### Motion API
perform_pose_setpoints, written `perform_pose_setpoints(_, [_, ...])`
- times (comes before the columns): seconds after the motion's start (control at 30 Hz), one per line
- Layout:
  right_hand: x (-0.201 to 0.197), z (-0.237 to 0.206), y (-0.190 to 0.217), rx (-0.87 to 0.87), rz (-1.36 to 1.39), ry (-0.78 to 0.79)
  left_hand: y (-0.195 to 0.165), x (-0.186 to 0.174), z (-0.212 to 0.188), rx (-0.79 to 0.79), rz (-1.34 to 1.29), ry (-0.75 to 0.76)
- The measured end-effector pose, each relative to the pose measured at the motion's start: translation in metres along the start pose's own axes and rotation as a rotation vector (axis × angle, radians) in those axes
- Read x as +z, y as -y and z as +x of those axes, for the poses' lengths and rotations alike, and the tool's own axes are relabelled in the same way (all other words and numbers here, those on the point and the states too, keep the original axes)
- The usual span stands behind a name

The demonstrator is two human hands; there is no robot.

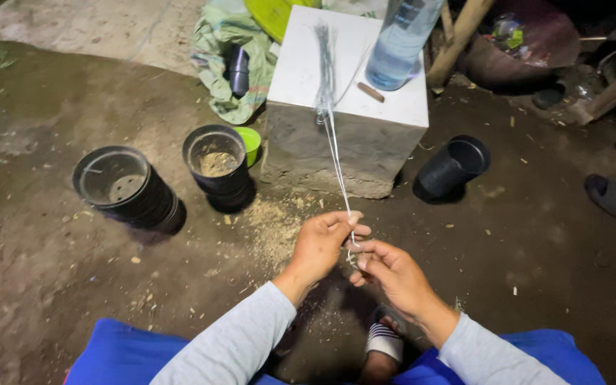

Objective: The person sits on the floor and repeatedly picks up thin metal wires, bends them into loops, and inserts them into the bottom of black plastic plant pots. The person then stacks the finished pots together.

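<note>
Bare dirt ground point(522, 242) surrounded a white-topped concrete block point(347, 107) bearing a wire bundle point(326, 64). Near it, the left hand point(320, 244) and right hand point(392, 273) both pinched one thin wire point(336, 157), fingers closed on its near end. Stacked black nursery pots point(126, 187) sat left. Keeping the wire taut would likely help a tidy bend.
</note>
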State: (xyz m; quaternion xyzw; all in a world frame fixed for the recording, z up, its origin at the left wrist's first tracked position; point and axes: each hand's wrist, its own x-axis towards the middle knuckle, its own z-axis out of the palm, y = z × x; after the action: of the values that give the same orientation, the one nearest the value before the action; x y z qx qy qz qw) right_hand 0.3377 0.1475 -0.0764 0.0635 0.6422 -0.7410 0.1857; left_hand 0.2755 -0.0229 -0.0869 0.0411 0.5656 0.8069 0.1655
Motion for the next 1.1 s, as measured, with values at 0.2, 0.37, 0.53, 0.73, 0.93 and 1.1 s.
perform_pose_setpoints(0.2, [0.035, 0.008, -0.024, 0.043, -0.099, -0.098, 0.008, -0.024, -0.031, -0.106, -0.101, -0.122])
perform_pose_setpoints(0.37, [0.052, 0.005, -0.049, -0.069, -0.254, -0.016, -0.003, -0.053, -0.034, -0.035, -0.240, -0.315])
perform_pose_setpoints(0.53, [0.060, -0.005, -0.082, -0.023, -0.247, 0.005, -0.019, -0.085, -0.029, 0.068, -0.357, -0.427])
perform_pose_setpoints(0.73, [0.062, -0.005, -0.118, 0.064, -0.176, 0.096, -0.033, -0.113, -0.016, 0.132, -0.465, -0.541])
perform_pose_setpoints(0.93, [0.068, -0.005, -0.138, 0.159, -0.081, 0.142, -0.029, -0.116, -0.009, 0.193, -0.498, -0.581])
perform_pose_setpoints(1.1, [0.074, -0.009, -0.140, 0.179, -0.101, 0.206, -0.028, -0.112, -0.009, 0.251, -0.503, -0.576])
